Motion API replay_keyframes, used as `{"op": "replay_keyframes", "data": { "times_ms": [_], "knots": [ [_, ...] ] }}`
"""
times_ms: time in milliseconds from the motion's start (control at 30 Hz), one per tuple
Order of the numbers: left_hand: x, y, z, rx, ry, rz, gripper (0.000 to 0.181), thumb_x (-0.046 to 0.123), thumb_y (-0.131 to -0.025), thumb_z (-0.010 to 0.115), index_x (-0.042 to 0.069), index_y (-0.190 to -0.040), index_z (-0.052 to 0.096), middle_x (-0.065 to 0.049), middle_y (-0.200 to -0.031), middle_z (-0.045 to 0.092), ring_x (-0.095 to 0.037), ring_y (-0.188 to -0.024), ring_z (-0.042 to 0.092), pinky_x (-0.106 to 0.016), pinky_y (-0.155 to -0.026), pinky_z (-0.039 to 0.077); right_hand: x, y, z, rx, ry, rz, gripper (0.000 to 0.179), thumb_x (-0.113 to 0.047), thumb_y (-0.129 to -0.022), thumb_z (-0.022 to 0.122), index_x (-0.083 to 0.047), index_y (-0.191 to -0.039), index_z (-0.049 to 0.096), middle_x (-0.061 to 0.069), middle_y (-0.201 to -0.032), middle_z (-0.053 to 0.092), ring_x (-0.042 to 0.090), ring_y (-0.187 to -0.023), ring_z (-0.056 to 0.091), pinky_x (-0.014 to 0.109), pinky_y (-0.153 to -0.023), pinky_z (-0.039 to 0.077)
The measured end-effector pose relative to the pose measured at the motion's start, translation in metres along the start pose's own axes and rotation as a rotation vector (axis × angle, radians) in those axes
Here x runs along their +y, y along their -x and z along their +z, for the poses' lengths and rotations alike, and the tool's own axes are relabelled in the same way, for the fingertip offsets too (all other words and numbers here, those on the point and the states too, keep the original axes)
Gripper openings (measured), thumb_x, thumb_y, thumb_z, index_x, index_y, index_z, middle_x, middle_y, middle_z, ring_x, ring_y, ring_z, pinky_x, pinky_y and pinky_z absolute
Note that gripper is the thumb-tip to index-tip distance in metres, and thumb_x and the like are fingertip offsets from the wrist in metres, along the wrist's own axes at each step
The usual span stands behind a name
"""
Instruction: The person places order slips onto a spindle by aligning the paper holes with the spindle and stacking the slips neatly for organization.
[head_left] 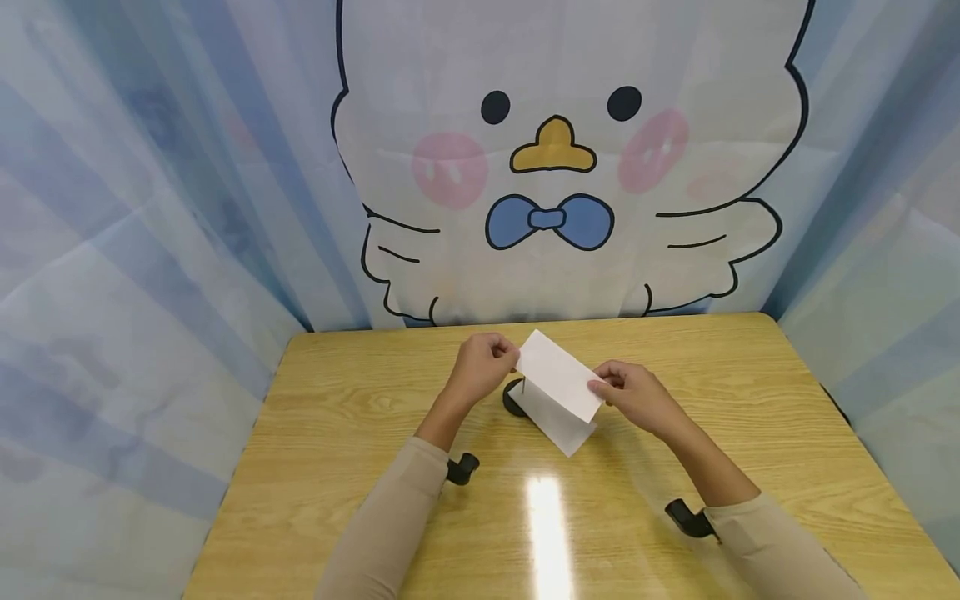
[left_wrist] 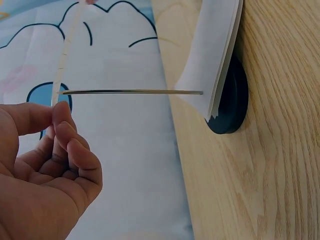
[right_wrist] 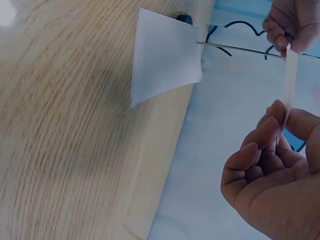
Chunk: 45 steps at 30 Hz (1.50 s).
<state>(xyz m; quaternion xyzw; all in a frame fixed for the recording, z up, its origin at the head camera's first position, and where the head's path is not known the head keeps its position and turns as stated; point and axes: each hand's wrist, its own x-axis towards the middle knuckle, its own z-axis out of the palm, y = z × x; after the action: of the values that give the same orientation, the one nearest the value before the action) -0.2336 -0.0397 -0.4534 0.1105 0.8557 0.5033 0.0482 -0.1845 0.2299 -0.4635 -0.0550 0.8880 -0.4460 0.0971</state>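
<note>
A bill spike has a round black base (head_left: 514, 400) on the table and a thin metal rod (left_wrist: 130, 92) standing up from it. Several white sheets (right_wrist: 165, 60) are threaded low on the rod, close over the base. Above them a separate white sheet of paper (head_left: 558, 371) is stretched between both hands, and the rod's tip is right at it near its left end. My left hand (head_left: 487, 367) pinches the left edge between thumb and forefinger, beside the tip. The right edge is pinched by my right hand (head_left: 633, 396), its other fingers curled beneath.
The wooden table (head_left: 360, 400) stands against a curtain (head_left: 547, 275) with a cartoon figure printed on it. Black wrist mounts (head_left: 462, 468) stick out by both sleeves. A bright light reflection lies on the tabletop in front of the papers.
</note>
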Motion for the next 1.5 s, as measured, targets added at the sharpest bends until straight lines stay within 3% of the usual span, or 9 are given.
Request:
{"op": "replay_keyframes", "data": {
  "times_ms": [367,600,867,1233,1500],
  "knots": [
    [0.000,0.000,0.001,0.001,-0.015,0.007,0.016,0.016,-0.101,0.063,0.011,-0.091,0.075,-0.004,-0.086,0.074,-0.015,-0.074,0.066,-0.029,-0.064,0.051,0.000,0.002,0.002,-0.012,0.008,0.019,0.027,-0.023,-0.105,0.062,0.000,-0.118,0.068,0.008,-0.095,0.067,0.024,-0.085,0.057,0.033,-0.069,0.048],
    [-0.001,0.000,0.000,-0.005,-0.007,-0.008,0.016,0.015,-0.101,0.064,0.009,-0.092,0.075,-0.013,-0.091,0.076,-0.025,-0.078,0.069,-0.029,-0.062,0.049,0.002,0.002,0.003,-0.014,0.000,-0.002,0.025,-0.021,-0.107,0.058,-0.001,-0.116,0.068,0.009,-0.096,0.068,0.026,-0.086,0.059,0.034,-0.072,0.049],
    [-0.002,0.001,0.002,-0.019,-0.030,-0.004,0.015,0.017,-0.101,0.065,0.009,-0.094,0.075,-0.005,-0.085,0.072,-0.017,-0.073,0.064,-0.029,-0.063,0.049,0.008,0.001,0.007,-0.024,-0.004,-0.020,0.022,-0.021,-0.107,0.059,-0.001,-0.112,0.069,0.007,-0.091,0.067,0.027,-0.086,0.060,0.033,-0.070,0.049],
    [-0.001,0.001,0.003,-0.017,-0.051,-0.013,0.015,0.017,-0.102,0.065,0.009,-0.095,0.075,-0.006,-0.087,0.073,-0.017,-0.073,0.064,-0.029,-0.063,0.049,0.012,0.000,0.014,-0.037,-0.013,-0.021,0.020,-0.018,-0.106,0.059,-0.001,-0.109,0.069,0.007,-0.090,0.067,0.022,-0.084,0.059,0.033,-0.072,0.051],
    [-0.004,0.000,0.004,-0.035,-0.074,-0.066,0.015,0.016,-0.102,0.065,0.007,-0.096,0.075,-0.009,-0.089,0.074,-0.017,-0.075,0.064,-0.028,-0.064,0.049,0.015,-0.001,0.019,-0.047,-0.012,-0.001,0.020,-0.018,-0.106,0.060,0.001,-0.109,0.068,0.012,-0.087,0.065,0.021,-0.077,0.054,0.027,-0.060,0.044]
  ]
}}
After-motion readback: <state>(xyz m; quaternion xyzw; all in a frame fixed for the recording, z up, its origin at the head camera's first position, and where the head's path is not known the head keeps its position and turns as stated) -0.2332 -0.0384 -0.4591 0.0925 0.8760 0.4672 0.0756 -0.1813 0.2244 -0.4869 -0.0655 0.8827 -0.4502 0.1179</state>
